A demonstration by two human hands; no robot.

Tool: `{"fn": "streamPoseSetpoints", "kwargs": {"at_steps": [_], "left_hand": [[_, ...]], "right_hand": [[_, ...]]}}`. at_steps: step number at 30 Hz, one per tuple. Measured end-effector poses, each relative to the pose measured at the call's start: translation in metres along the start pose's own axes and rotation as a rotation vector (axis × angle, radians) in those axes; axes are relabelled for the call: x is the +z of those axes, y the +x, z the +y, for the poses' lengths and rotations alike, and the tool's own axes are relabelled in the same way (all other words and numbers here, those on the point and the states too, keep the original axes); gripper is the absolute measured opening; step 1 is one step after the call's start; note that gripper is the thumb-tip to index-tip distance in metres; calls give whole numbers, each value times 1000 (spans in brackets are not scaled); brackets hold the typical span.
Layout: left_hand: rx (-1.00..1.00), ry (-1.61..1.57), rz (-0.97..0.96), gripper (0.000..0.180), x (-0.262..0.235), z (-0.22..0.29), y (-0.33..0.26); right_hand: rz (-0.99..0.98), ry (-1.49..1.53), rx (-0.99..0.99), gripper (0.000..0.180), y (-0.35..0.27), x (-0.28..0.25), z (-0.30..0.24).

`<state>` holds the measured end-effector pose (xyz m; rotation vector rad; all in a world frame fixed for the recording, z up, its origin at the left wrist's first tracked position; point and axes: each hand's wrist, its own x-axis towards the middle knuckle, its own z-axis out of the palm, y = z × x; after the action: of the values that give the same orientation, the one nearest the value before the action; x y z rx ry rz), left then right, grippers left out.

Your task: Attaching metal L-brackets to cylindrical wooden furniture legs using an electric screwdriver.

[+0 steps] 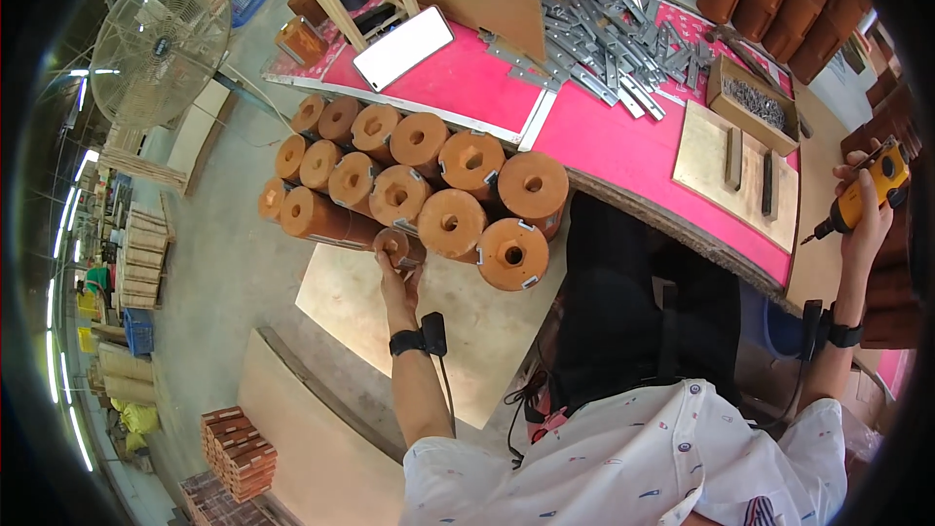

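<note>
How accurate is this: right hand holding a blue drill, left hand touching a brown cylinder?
Wrong colour: the head view shows the drill is yellow and black. The right hand holds it, and the left hand touches a brown cylinder.

The cylinders [411, 187] are matt and perhaps wooden, the brackets [606, 31] shiny metal, the drill casing [887, 172] plastic.

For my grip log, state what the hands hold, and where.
Right hand: the drill, by its yellow body. Left hand: on a small cylinder, low on its side; firm grip unclear.
</note>
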<state>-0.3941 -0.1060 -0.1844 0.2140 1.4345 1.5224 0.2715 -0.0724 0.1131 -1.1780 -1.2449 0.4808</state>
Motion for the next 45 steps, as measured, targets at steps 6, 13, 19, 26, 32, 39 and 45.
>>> {"fn": "streamPoseSetpoints", "kwargs": {"at_steps": [6,13,19,26,32,39,45], "left_hand": [[56,103,-24,69,0,-3,10],[199,308,-239,44,-19,-12,10],[407,578,-277,38,105,48,-104],[847,606,-197,30,242,133,-239],[592,663,-1166,29,428,46,-306],[505,481,-1744,61,629,-72,-367],[852,639,-1485,86,729,-130,-411]], "right_hand": [[25,-45,-2,49,-4,14,-11],[189,-347,162,25,-20,48,-49],[32,17,82,46,-14,53,-29],[27,48,-70,52,-15,32,-25],[79,-62,-155,52,-13,-18,-32],[187,-288,-191,56,-24,-91,-60],[175,-230,-201,51,-30,-111,-66]]}}
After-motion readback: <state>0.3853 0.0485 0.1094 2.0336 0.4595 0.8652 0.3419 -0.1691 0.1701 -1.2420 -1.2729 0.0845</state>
